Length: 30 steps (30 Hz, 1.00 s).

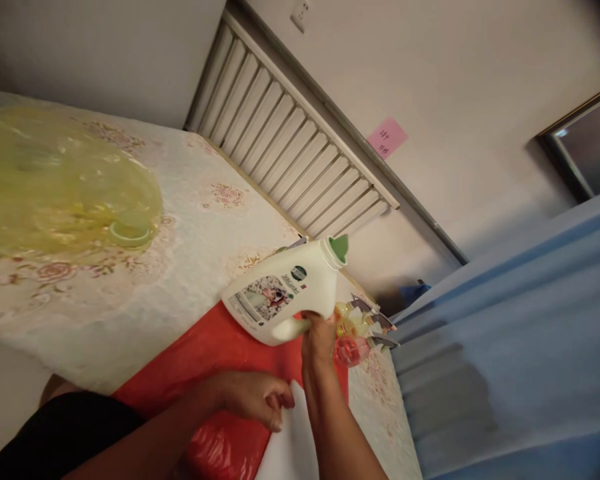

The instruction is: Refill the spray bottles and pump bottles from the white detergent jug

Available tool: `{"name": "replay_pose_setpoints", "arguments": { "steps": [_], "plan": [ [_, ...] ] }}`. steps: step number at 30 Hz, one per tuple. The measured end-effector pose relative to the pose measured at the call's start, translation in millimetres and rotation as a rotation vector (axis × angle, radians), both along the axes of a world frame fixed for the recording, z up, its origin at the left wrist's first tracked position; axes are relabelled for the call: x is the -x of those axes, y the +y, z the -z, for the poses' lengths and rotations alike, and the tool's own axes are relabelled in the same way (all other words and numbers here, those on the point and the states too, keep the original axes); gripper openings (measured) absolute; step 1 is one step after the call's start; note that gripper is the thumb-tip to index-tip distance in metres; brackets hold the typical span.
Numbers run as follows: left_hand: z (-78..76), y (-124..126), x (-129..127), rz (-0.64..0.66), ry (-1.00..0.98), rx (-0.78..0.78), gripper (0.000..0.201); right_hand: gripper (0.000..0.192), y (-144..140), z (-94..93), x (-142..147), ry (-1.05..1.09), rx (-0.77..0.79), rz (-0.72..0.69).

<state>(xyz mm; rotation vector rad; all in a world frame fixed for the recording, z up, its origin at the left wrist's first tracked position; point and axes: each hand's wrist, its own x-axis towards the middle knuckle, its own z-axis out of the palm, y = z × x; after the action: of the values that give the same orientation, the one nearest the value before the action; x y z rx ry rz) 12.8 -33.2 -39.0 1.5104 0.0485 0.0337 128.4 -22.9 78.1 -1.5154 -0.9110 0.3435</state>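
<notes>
My right hand (320, 337) is wrapped round the handle of a white detergent bottle (260, 293) with a printed label. The bottle leans over the table, its green pouring spout (339, 249) uncapped and pointing up to the right. Below it my left hand (260, 398) is closed, fingers curled in, by the edge of a white sheet (293, 437). What the fingers hold, if anything, is hidden. Under both hands spreads a red plastic sheet or bag (220, 347).
A yellow translucent plastic bag (65, 180) with a pale green ring showing lies on the flowered tablecloth (195, 267). Small bottles (353, 333) and scissors stand behind my right hand. A radiator (290, 127) runs along the wall; a blue curtain (520, 320) hangs at right.
</notes>
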Motion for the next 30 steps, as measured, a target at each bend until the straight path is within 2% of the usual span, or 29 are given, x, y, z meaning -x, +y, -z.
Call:
{"name": "replay_pose_setpoints", "arguments": {
  "steps": [4,8,15,19,23,26,30],
  "plan": [
    [-4.5,-3.2,5.0,0.001,0.005,-0.071,0.055,0.024,-4.7,-14.5,-10.7,0.044,-0.080,0.014],
    [-15.7,-5.7,12.1,-0.002,-0.020,-0.128,0.039,0.029,-25.4,-16.7,-9.7,0.065,-0.101,0.013],
    [-23.8,-12.0,12.9,0.069,-0.006,-0.130,0.039,0.035,-65.1,2.6,15.3,0.128,-0.066,-0.113],
    [-21.0,-15.9,12.5,0.073,-0.028,-0.128,0.036,0.031,-76.7,20.4,18.4,0.043,0.042,-0.070],
    [-16.2,-23.2,12.8,0.017,-0.052,-0.065,0.028,0.034,-81.8,32.9,11.6,-0.030,0.140,-0.035],
    [-15.3,-28.1,13.9,-0.024,-0.071,0.000,0.028,0.041,-89.2,28.4,-1.2,-0.021,0.230,-0.178],
    [-16.7,-25.9,12.6,-0.018,-0.046,-0.096,0.036,0.055,-96.4,7.9,-28.7,0.172,0.364,-0.584]
  ]
}}
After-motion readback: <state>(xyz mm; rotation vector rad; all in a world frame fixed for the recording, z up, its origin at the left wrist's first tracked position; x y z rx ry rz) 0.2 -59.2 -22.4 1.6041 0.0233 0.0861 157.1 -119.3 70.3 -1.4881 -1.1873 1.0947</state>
